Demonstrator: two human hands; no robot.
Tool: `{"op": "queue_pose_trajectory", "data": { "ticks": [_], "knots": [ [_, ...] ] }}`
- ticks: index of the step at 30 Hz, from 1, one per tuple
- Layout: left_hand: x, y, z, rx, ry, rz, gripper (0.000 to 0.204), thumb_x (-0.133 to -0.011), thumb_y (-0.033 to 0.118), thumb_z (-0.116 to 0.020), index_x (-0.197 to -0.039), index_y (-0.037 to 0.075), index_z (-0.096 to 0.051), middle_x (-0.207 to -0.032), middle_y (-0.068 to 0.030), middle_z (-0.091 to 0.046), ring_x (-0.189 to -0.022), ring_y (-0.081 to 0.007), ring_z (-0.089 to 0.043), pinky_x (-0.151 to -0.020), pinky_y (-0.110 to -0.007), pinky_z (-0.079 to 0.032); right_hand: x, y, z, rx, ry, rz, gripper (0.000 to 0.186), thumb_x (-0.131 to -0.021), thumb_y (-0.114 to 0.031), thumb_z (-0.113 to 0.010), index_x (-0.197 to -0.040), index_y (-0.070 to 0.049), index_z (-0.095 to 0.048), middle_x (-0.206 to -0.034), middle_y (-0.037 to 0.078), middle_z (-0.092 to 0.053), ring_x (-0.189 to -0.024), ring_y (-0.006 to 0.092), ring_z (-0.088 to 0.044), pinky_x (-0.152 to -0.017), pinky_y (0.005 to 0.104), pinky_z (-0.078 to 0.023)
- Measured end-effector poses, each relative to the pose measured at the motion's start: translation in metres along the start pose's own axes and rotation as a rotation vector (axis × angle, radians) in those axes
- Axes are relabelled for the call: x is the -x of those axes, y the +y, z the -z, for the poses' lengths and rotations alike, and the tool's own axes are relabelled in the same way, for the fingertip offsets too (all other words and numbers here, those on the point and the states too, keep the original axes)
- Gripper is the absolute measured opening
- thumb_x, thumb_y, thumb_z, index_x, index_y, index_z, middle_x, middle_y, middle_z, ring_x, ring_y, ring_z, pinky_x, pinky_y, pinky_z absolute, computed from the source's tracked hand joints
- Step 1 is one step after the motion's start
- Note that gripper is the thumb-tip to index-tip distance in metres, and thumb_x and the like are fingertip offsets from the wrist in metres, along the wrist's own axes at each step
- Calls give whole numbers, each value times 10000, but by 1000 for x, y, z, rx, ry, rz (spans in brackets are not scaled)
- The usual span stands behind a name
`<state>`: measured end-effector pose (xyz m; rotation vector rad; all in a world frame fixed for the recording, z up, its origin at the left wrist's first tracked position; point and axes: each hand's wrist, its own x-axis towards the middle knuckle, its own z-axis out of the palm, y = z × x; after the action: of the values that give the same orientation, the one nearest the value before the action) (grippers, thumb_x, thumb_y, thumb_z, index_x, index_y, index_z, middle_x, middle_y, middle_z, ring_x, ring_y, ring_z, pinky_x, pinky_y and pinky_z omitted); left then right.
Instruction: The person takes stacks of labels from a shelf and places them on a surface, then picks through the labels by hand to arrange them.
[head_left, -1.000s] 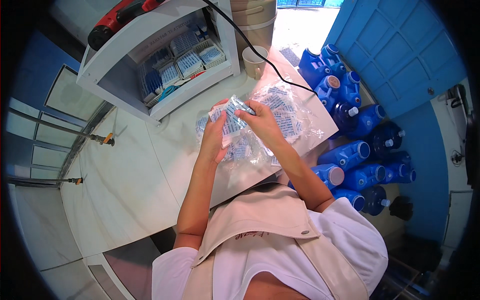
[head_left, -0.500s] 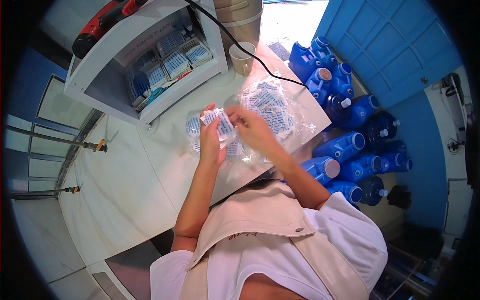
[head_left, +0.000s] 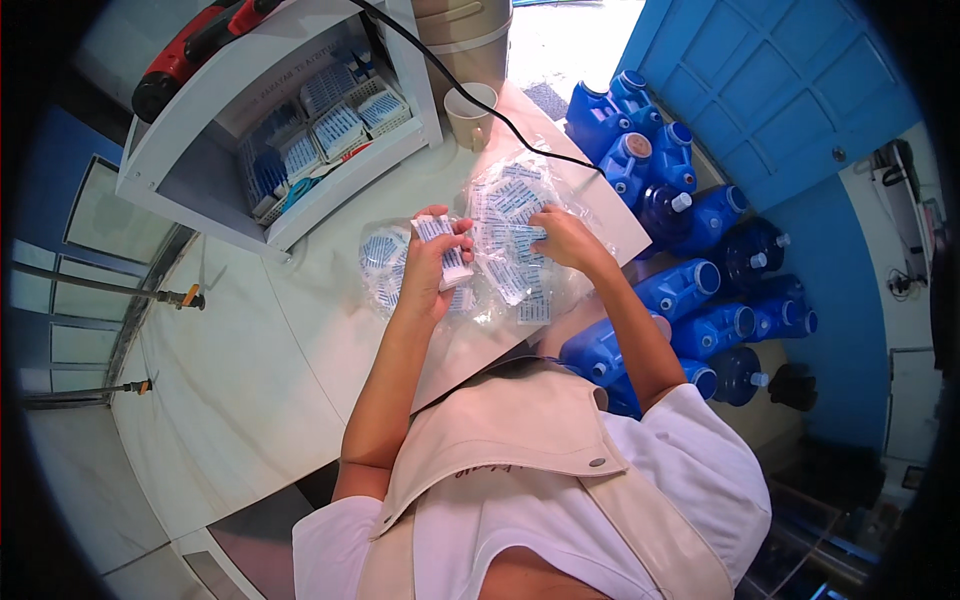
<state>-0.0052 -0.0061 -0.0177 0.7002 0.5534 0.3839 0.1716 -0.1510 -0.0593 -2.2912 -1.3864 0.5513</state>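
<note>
Clear plastic wraps two heaps of printed packets on the table (head_left: 310,340): the right bag (head_left: 555,186), spread flat, and the left bag (head_left: 370,266), partly behind the left wrist. The left hand (head_left: 428,272) has its grip clasped round a stack of packets (head_left: 455,270), held above the gap between the bags. The right hand (head_left: 566,240) reaches into the heap, bent fingers on the loose packets (head_left: 515,200); whether its grip pinches one, I cannot tell.

Slipping looks the likeliest trouble: the stack is thin, smooth-looking and tilted, so a slack left thumb could let it fan and spill. Flat packets overlap in the heap, so two might cling and lift together. Crumpled film could snag a finger and drag the bag toward the table's edge, with blue jugs (head_left: 678,292) standing below. A pull the other way might nudge the beige mug (head_left: 462,128) or catch the black cable (head_left: 570,160).

As for writing, every packet carries rows of blue print, too small to read safely. Lettering on the inside of the white shelf unit (head_left: 350,183) appears reversed. Script on the beige apron (head_left: 510,420) is half lost in a fold.
</note>
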Motion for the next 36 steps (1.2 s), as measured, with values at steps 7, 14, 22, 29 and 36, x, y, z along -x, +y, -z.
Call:
{"op": "queue_pose_trajectory", "data": {
  "ticks": [7,14,22,29,36],
  "knots": [
    [-15,-46,-18,-209,69,159,673,-736,-120,-413,-1334,150,-265,-975,-111,-487,-796,-217,-581,-623,-297,-529,7,-17,5,-229,157,-109,340,-745,-114,-657,-1072,-36,-600,-1109,238,-560,-945,381,-578,-813,406,-451],
    [-13,-46,-18,-217,60,148,544,-812,-68,-399,-1314,118,-301,-974,-99,-540,-783,-197,-588,-614,-263,-523,9,4,0,39,463,202,227,-783,-135,-640,-971,-8,-644,-990,183,-614,-832,322,-601,-780,363,-456],
    [-21,-11,-13,-203,35,-86,402,-863,25,-493,-1251,55,-392,-927,-123,-599,-704,-135,-566,-588,-241,-501,-4,0,0,-312,311,-123,271,-756,-145,-656,-994,-16,-631,-855,163,-613,-796,314,-593,-755,349,-455],
    [-10,0,-13,-173,39,-120,424,-850,32,-538,-1249,44,-395,-927,-122,-601,-683,-124,-554,-572,-230,-488,-5,-26,19,-774,143,-199,274,-749,-93,-682,-995,11,-621,-913,88,-646,-788,166,-607,-745,280,-471],
    [-4,23,-22,-202,-28,-219,468,-795,-8,-618,-1222,57,-437,-911,-70,-602,-744,-110,-586,-643,-234,-498,6,-69,20,-1361,-77,-49,293,-800,-32,-641,-1071,-14,-530,-920,39,-616,-827,114,-582,-718,243,-463]
  ]
}}
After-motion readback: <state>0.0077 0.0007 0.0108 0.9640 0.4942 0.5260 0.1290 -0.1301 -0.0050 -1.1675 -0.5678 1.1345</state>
